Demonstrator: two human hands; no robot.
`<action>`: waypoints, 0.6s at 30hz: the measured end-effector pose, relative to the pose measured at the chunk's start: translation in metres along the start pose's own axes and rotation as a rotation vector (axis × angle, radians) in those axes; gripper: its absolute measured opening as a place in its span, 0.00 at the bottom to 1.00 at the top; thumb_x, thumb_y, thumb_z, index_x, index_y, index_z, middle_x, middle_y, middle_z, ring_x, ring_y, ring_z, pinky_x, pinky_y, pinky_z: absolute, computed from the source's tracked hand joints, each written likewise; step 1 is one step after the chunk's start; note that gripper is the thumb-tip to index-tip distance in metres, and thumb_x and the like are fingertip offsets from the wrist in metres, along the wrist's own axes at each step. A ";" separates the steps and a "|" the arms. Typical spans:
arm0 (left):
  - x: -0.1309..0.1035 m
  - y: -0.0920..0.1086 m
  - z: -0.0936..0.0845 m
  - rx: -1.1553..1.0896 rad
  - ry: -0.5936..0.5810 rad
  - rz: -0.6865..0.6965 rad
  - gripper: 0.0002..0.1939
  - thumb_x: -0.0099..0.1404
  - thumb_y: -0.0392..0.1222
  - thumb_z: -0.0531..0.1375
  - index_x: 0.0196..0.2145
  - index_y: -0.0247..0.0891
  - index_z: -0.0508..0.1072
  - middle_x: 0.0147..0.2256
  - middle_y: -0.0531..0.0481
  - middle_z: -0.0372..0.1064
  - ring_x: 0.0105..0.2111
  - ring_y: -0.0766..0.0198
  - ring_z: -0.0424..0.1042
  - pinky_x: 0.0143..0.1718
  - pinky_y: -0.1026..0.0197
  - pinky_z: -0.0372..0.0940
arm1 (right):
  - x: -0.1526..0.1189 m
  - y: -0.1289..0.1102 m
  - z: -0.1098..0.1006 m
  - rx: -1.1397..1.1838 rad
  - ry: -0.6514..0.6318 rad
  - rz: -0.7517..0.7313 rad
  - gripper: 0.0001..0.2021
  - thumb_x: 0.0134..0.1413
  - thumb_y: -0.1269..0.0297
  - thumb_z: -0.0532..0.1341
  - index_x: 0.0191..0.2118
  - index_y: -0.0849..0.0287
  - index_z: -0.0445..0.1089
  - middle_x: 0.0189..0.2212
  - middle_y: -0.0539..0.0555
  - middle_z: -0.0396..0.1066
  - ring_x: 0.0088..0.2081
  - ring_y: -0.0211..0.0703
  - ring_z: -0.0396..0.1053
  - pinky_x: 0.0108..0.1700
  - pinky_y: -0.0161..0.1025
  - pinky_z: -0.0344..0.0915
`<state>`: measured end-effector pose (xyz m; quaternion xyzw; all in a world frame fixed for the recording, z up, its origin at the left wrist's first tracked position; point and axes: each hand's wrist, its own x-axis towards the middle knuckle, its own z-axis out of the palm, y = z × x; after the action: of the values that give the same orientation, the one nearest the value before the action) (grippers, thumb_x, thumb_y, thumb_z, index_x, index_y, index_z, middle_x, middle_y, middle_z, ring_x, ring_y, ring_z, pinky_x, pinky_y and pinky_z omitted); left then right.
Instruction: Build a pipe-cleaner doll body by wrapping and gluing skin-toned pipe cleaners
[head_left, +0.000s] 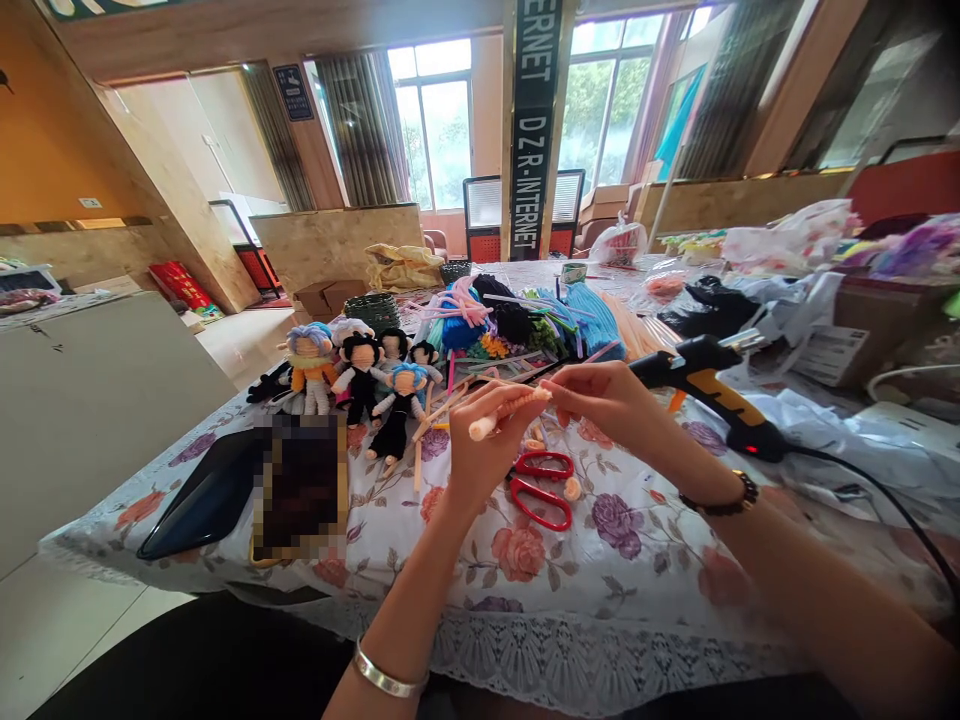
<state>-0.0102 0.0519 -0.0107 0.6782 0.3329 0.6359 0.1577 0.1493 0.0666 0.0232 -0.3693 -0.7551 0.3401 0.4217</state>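
Note:
My left hand (487,450) is closed around a peach-coloured fuzzy stick piece (489,428), whose rolled end points toward me. My right hand (600,395) pinches at the far tip of the same piece, its fingertips meeting those of the left. Below the hands, red-handled scissors (541,490) lie on the flowered tablecloth, with a small peach coil (573,489) beside them. To the right of my right hand stands a black and yellow glue gun (716,395) with a red light on its handle.
Several small yarn-like dolls (360,375) sit at the left, behind a dark phone-like object (206,490) and a blurred item (304,490). Coloured fuzzy stems (592,320) are heaped at the back. Plastic bags (795,240) and a cardboard box (847,330) crowd the right.

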 end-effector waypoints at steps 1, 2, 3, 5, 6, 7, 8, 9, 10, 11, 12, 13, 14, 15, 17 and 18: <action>0.000 0.000 0.000 -0.009 0.015 0.021 0.06 0.57 0.43 0.61 0.29 0.38 0.75 0.28 0.51 0.72 0.27 0.69 0.68 0.29 0.65 0.64 | 0.000 -0.002 0.000 0.021 -0.021 0.013 0.18 0.49 0.48 0.60 0.27 0.61 0.72 0.17 0.49 0.66 0.20 0.33 0.61 0.21 0.31 0.55; 0.000 0.000 0.000 -0.014 0.027 0.038 0.05 0.57 0.42 0.62 0.29 0.38 0.75 0.28 0.51 0.72 0.28 0.69 0.68 0.29 0.65 0.64 | -0.001 -0.004 0.001 0.035 -0.041 0.026 0.18 0.49 0.48 0.59 0.27 0.61 0.71 0.16 0.49 0.66 0.19 0.32 0.60 0.20 0.31 0.54; 0.000 0.001 0.000 -0.014 0.040 0.050 0.05 0.58 0.41 0.62 0.29 0.39 0.75 0.27 0.52 0.71 0.27 0.70 0.68 0.29 0.65 0.64 | -0.001 -0.006 0.001 0.047 -0.059 0.040 0.18 0.49 0.48 0.59 0.26 0.61 0.71 0.16 0.48 0.66 0.18 0.31 0.59 0.19 0.31 0.53; 0.000 0.001 0.000 -0.004 0.071 0.070 0.04 0.57 0.41 0.62 0.29 0.39 0.75 0.27 0.52 0.71 0.27 0.70 0.68 0.30 0.65 0.64 | -0.002 -0.009 0.001 0.073 -0.083 0.058 0.18 0.48 0.48 0.60 0.25 0.61 0.70 0.16 0.48 0.66 0.18 0.31 0.59 0.18 0.30 0.52; 0.000 0.000 0.001 0.002 0.086 0.079 0.04 0.57 0.41 0.62 0.29 0.38 0.75 0.27 0.52 0.71 0.28 0.69 0.69 0.31 0.65 0.64 | -0.003 -0.010 0.001 0.086 -0.089 0.065 0.18 0.48 0.48 0.60 0.26 0.61 0.70 0.16 0.48 0.66 0.18 0.31 0.60 0.18 0.30 0.52; 0.000 0.000 0.001 0.009 0.100 0.086 0.04 0.57 0.41 0.62 0.29 0.38 0.74 0.27 0.52 0.71 0.28 0.69 0.69 0.32 0.64 0.64 | -0.003 -0.011 0.001 0.095 -0.091 0.070 0.18 0.48 0.48 0.60 0.26 0.61 0.70 0.16 0.48 0.66 0.18 0.31 0.60 0.18 0.30 0.52; 0.000 0.000 0.001 0.016 0.111 0.089 0.04 0.57 0.41 0.62 0.29 0.38 0.74 0.28 0.52 0.72 0.29 0.69 0.69 0.32 0.64 0.65 | -0.003 -0.012 0.001 0.097 -0.090 0.074 0.18 0.48 0.48 0.60 0.27 0.61 0.70 0.16 0.48 0.66 0.18 0.31 0.60 0.18 0.30 0.52; 0.000 0.000 0.001 0.021 0.118 0.088 0.04 0.57 0.41 0.62 0.30 0.38 0.74 0.28 0.51 0.72 0.29 0.68 0.70 0.33 0.64 0.65 | -0.003 -0.013 0.001 0.093 -0.088 0.077 0.18 0.49 0.49 0.60 0.28 0.62 0.70 0.16 0.48 0.66 0.19 0.31 0.61 0.19 0.30 0.52; 0.000 0.000 0.001 0.025 0.123 0.084 0.04 0.57 0.41 0.62 0.30 0.38 0.74 0.28 0.51 0.72 0.30 0.68 0.70 0.34 0.63 0.65 | -0.004 -0.014 0.001 0.083 -0.086 0.077 0.17 0.49 0.49 0.60 0.29 0.62 0.71 0.16 0.48 0.66 0.19 0.31 0.60 0.19 0.30 0.52; 0.000 0.000 0.001 0.027 0.127 0.078 0.05 0.58 0.41 0.62 0.31 0.38 0.74 0.29 0.51 0.72 0.30 0.68 0.70 0.34 0.63 0.65 | -0.004 -0.015 0.001 0.072 -0.083 0.073 0.17 0.50 0.50 0.60 0.30 0.61 0.71 0.16 0.47 0.66 0.19 0.31 0.60 0.19 0.30 0.52; -0.001 0.000 0.001 0.027 0.130 0.071 0.05 0.58 0.41 0.62 0.32 0.38 0.75 0.29 0.51 0.73 0.31 0.67 0.70 0.34 0.63 0.65 | -0.004 -0.016 0.001 0.062 -0.081 0.065 0.16 0.51 0.51 0.59 0.30 0.61 0.71 0.17 0.47 0.66 0.19 0.30 0.60 0.20 0.30 0.52; -0.001 0.000 0.001 0.024 0.130 0.063 0.06 0.58 0.42 0.61 0.33 0.38 0.75 0.30 0.50 0.73 0.31 0.67 0.70 0.34 0.63 0.65 | -0.004 -0.016 0.001 0.057 -0.082 0.057 0.15 0.51 0.52 0.59 0.30 0.61 0.71 0.17 0.47 0.66 0.20 0.30 0.60 0.20 0.30 0.52; -0.001 -0.001 0.001 0.017 0.131 0.055 0.06 0.58 0.42 0.61 0.33 0.39 0.75 0.30 0.50 0.73 0.31 0.67 0.70 0.34 0.63 0.65 | -0.004 -0.017 0.001 0.059 -0.087 0.055 0.15 0.52 0.53 0.59 0.30 0.61 0.71 0.17 0.47 0.66 0.19 0.30 0.59 0.20 0.30 0.52; -0.001 -0.001 0.001 0.008 0.131 0.048 0.07 0.58 0.42 0.61 0.34 0.39 0.76 0.30 0.50 0.73 0.32 0.67 0.70 0.34 0.63 0.65 | -0.004 -0.017 0.001 0.064 -0.095 0.057 0.14 0.52 0.53 0.59 0.30 0.61 0.71 0.17 0.47 0.66 0.19 0.30 0.58 0.20 0.30 0.52; 0.000 -0.001 0.000 -0.012 0.133 0.042 0.07 0.58 0.42 0.61 0.34 0.40 0.76 0.30 0.50 0.73 0.31 0.67 0.70 0.33 0.63 0.65 | -0.004 -0.017 0.002 0.086 -0.123 0.063 0.13 0.54 0.55 0.58 0.30 0.61 0.71 0.18 0.47 0.66 0.18 0.29 0.56 0.20 0.30 0.51; 0.000 -0.002 0.000 -0.020 0.134 0.043 0.07 0.58 0.42 0.61 0.34 0.40 0.76 0.30 0.50 0.73 0.31 0.67 0.70 0.32 0.64 0.65 | -0.005 -0.016 0.002 0.097 -0.139 0.063 0.13 0.54 0.55 0.57 0.30 0.61 0.71 0.18 0.47 0.66 0.18 0.29 0.56 0.20 0.31 0.51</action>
<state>-0.0105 0.0531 -0.0119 0.6393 0.3219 0.6864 0.1282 0.1447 0.0543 0.0337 -0.3476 -0.7531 0.4142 0.3748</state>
